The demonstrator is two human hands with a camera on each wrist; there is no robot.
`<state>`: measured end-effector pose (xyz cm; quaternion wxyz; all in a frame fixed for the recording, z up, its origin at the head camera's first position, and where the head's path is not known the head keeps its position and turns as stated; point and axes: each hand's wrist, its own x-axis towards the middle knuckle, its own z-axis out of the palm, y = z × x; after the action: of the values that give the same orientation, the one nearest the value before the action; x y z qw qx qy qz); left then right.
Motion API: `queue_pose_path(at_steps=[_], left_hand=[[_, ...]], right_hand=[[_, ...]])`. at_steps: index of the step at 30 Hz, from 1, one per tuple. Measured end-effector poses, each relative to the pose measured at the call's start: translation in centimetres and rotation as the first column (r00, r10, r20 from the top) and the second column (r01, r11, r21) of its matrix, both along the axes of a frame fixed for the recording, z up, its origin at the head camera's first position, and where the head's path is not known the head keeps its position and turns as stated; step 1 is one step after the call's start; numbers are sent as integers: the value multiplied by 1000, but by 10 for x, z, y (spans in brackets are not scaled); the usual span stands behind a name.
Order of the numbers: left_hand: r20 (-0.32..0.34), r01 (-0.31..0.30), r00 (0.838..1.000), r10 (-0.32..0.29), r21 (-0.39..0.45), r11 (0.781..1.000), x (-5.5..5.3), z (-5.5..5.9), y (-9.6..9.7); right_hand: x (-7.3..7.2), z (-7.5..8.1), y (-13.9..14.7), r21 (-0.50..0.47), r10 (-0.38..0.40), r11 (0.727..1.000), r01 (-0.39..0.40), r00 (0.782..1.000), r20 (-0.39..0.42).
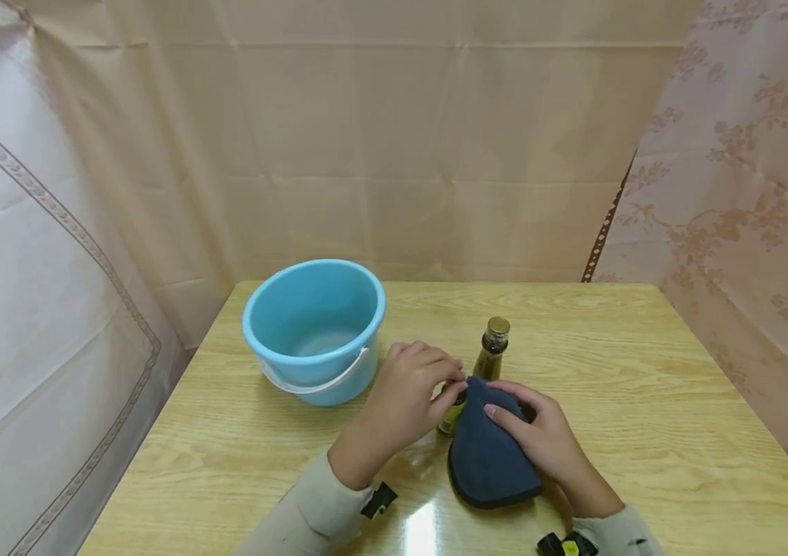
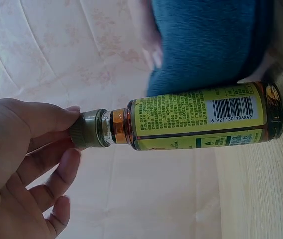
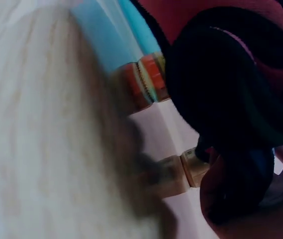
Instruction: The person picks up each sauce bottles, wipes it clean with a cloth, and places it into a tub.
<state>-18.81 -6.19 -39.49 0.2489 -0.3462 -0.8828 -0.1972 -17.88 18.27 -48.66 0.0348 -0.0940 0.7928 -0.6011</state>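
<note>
A small brown glass bottle (image 2: 196, 122) with a yellow-green label stands on the table, seen sideways in the left wrist view. My left hand (image 1: 410, 398) pinches its greenish-gold cap (image 2: 89, 129) between thumb and fingers. A dark blue plush fabric piece (image 1: 487, 455) with black edging is in my right hand (image 1: 546, 432), the thumb on its face. Its other side looks reddish with a black band (image 3: 231, 79) in the right wrist view. The piece lies right against the labelled bottle; whether it touches is hard to tell. Just behind rises a second gold-capped bottle (image 1: 492, 347), its lower part hidden.
To the left of the bottles stands a light blue bucket (image 1: 317, 371) with a white handle (image 1: 338, 380) on its near side. All of it is on a wood-grain table (image 1: 644, 401). Beige cloth (image 1: 380, 139) hangs behind, and patterned cloths hang at both sides.
</note>
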Motion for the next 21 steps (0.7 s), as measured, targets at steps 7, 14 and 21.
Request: queue_pose_path(at_steps=[7, 14, 21], left_hand=[[15, 24, 1000, -24, 5, 1000, 0, 2, 0], [11, 29, 1000, -29, 9, 1000, 0, 1, -1], [-23, 13, 1000, -14, -8, 1000, -2, 1, -2]], right_hand=[[-1, -7, 0, 179, -34, 983, 34, 999, -8], [-1, -6, -1, 163, -38, 986, 39, 999, -7], [2, -1, -2, -12, -27, 1000, 27, 1000, 3]])
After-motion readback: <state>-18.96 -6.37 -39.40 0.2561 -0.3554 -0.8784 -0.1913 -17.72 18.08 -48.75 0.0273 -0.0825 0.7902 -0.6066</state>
